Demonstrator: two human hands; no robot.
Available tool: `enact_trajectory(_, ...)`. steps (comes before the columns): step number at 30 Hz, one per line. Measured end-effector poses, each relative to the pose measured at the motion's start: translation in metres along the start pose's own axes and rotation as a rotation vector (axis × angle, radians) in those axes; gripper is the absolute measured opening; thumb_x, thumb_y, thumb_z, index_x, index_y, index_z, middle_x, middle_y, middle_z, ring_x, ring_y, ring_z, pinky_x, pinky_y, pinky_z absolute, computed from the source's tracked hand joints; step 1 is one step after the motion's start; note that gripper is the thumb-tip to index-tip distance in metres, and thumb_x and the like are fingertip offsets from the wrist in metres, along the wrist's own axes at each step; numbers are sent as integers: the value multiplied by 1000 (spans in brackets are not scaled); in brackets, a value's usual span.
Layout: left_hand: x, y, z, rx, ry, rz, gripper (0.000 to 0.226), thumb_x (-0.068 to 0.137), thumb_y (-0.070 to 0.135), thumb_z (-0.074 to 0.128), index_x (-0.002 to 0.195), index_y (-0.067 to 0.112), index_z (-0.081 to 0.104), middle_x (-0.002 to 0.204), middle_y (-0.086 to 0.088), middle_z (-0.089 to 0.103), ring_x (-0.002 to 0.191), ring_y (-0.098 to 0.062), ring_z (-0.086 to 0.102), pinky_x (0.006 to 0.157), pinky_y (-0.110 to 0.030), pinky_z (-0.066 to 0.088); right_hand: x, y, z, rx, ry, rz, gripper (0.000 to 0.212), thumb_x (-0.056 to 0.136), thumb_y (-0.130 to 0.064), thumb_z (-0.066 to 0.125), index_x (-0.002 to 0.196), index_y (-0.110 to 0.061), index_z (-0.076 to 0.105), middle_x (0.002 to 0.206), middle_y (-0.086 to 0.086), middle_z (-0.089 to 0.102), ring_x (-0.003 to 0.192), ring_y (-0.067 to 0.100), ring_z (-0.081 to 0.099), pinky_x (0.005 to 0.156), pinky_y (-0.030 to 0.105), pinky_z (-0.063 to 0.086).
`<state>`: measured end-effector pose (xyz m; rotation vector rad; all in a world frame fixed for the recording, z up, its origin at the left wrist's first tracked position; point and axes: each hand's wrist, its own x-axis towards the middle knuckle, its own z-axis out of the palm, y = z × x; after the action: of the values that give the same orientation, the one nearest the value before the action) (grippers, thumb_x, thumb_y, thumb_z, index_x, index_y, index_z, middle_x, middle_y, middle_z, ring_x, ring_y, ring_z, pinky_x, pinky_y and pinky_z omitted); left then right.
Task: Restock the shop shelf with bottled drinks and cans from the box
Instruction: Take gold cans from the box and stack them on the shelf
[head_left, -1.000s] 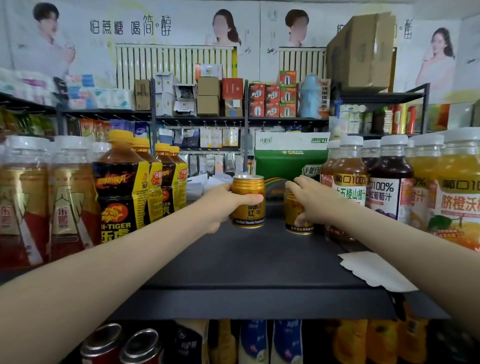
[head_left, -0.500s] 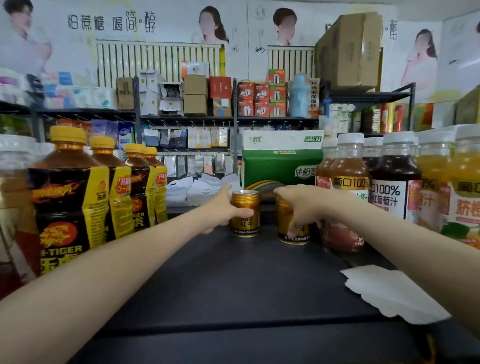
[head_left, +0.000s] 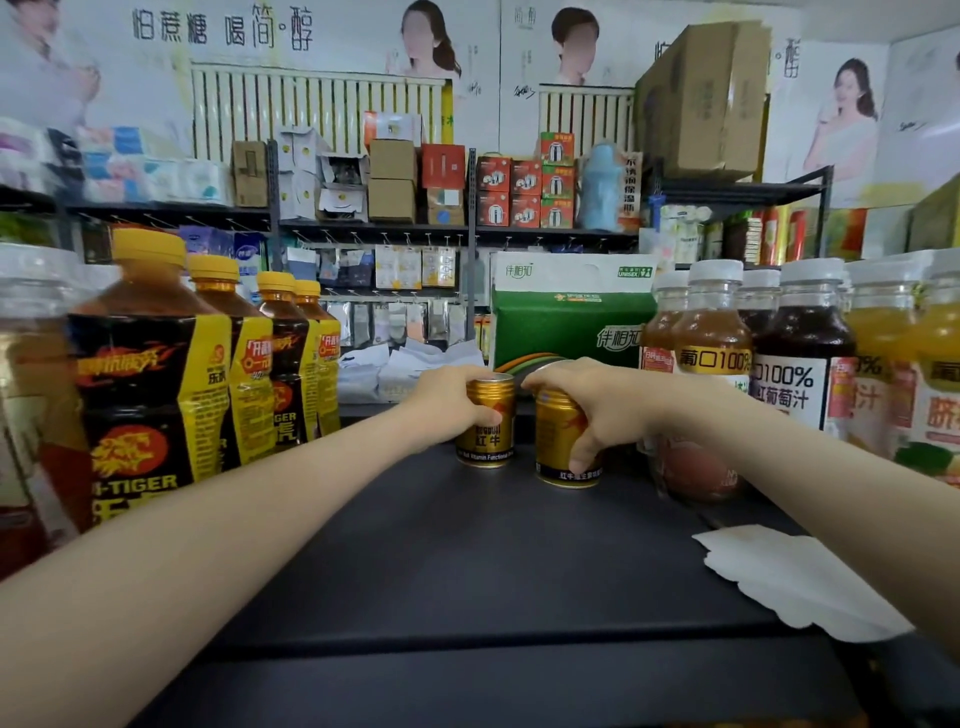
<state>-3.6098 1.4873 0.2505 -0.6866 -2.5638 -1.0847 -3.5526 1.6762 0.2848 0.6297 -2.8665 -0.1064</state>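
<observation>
Both gold cans (head_left: 487, 434) upright (axes vertical); hands (head_left: 447, 402) gripping them.

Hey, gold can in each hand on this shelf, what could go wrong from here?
The right hand, gripping the right gold metal can, sits beside the white-capped amber juice bottle; withdrawing could knock it.
The right forearm could sweep the white paper sheet off the black shelf.
The left hand holds the left gold metal can close by; the cans could collide.
</observation>
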Motion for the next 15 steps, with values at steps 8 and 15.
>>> enact_trajectory(8, 6, -4, 5, -32, -23, 13, 52, 84, 17, 72, 131, 25, 53, 121, -2, 62, 110, -19, 57, 94, -33, 49, 8, 2, 7, -185, -10, 173, 101, 69, -33, 82, 147, -19, 20, 143, 6, 38, 127, 27, 43, 97, 42, 46)
enact_trajectory(15, 9, -2, 10, -29, -37, 71, 53, 84, 21, 72, 133, 24, 53, 118, 1, 61, 105, -15, 56, 87, -26, 46, -7, -5, -1, -465, 37, 297, 80, 69, -69, 66, 124, -13, 51, 119, 5, 55, 113, 24, 50, 85, 35, 47)
